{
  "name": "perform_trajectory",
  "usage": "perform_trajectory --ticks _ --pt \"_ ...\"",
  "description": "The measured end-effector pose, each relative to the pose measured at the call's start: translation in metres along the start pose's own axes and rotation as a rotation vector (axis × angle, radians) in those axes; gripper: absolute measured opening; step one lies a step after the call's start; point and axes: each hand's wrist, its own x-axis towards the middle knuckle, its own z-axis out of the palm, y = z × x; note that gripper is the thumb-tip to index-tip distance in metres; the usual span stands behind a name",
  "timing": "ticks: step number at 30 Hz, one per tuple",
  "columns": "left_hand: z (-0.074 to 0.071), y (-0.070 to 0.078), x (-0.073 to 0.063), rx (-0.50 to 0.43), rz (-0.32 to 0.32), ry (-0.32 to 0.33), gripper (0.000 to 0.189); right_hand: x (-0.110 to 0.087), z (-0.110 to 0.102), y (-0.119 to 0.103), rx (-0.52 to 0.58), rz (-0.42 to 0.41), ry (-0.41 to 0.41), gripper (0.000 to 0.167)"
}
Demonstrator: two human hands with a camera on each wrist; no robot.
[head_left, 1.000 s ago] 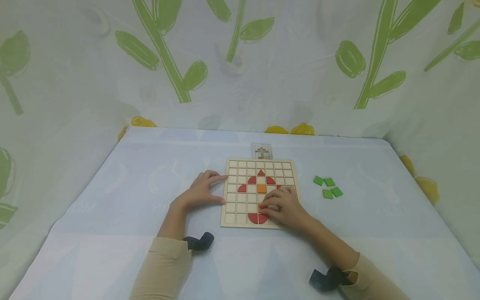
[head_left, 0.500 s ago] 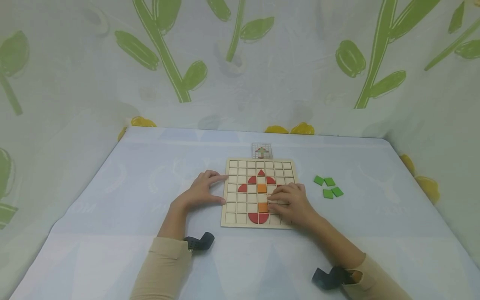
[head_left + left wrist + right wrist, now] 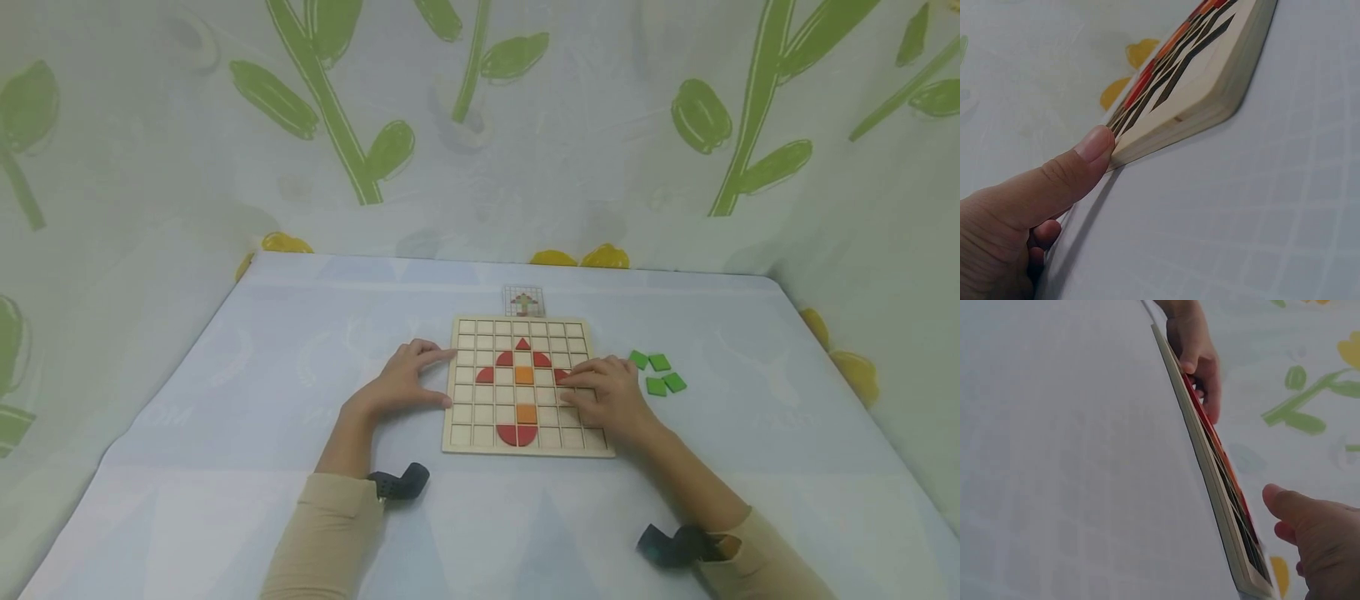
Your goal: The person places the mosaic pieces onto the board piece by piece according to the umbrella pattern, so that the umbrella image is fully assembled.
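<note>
A light wooden grid board (image 3: pixel 483 414) lies on the table with red and orange pieces set in its cells. My left hand (image 3: pixel 402 381) touches the board's left edge with thumb and index finger spread apart; its thumb (image 3: pixel 1094 144) meets the edge in the left wrist view. One orange square (image 3: pixel 527 413) sits just above two red quarter-round pieces (image 3: pixel 507 434), and another orange square (image 3: pixel 523 375) is higher up. Over the board's right side, my right hand (image 3: pixel 613 398) has its fingers extended near a red piece (image 3: pixel 560 377), with nothing visible between them.
Several green square tiles (image 3: pixel 656 386) lie on the table right of the board, beside my right hand. A small pattern card (image 3: pixel 522 301) rests at the board's far edge. Dark camera mounts (image 3: pixel 402 482) stick out at both wrists.
My right hand has let go of the lower orange square, leaving it in its cell, and has moved right toward the green tiles. The left hand stays at the board's edge.
</note>
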Motion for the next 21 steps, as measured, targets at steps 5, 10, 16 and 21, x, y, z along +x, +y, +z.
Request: perform_trajectory --ticks 5,10,16,21 --pt "0.000 0.000 0.000 0.002 0.009 -0.001 0.082 -0.003 -0.006 0.011 -0.020 0.011 0.030 0.020" --pt "0.000 0.001 0.000 0.001 0.004 -0.001 0.082 -0.004 -0.012 0.023 -0.040 0.010 0.071 0.024" --pt "-0.001 0.002 -0.001 -0.005 -0.010 -0.004 0.082 -0.006 -0.019 0.036 -0.058 0.049 0.089 0.023" --pt "-0.001 0.003 -0.002 -0.005 -0.010 -0.004 0.082 -0.007 -0.024 0.047 -0.083 0.075 0.122 0.022"
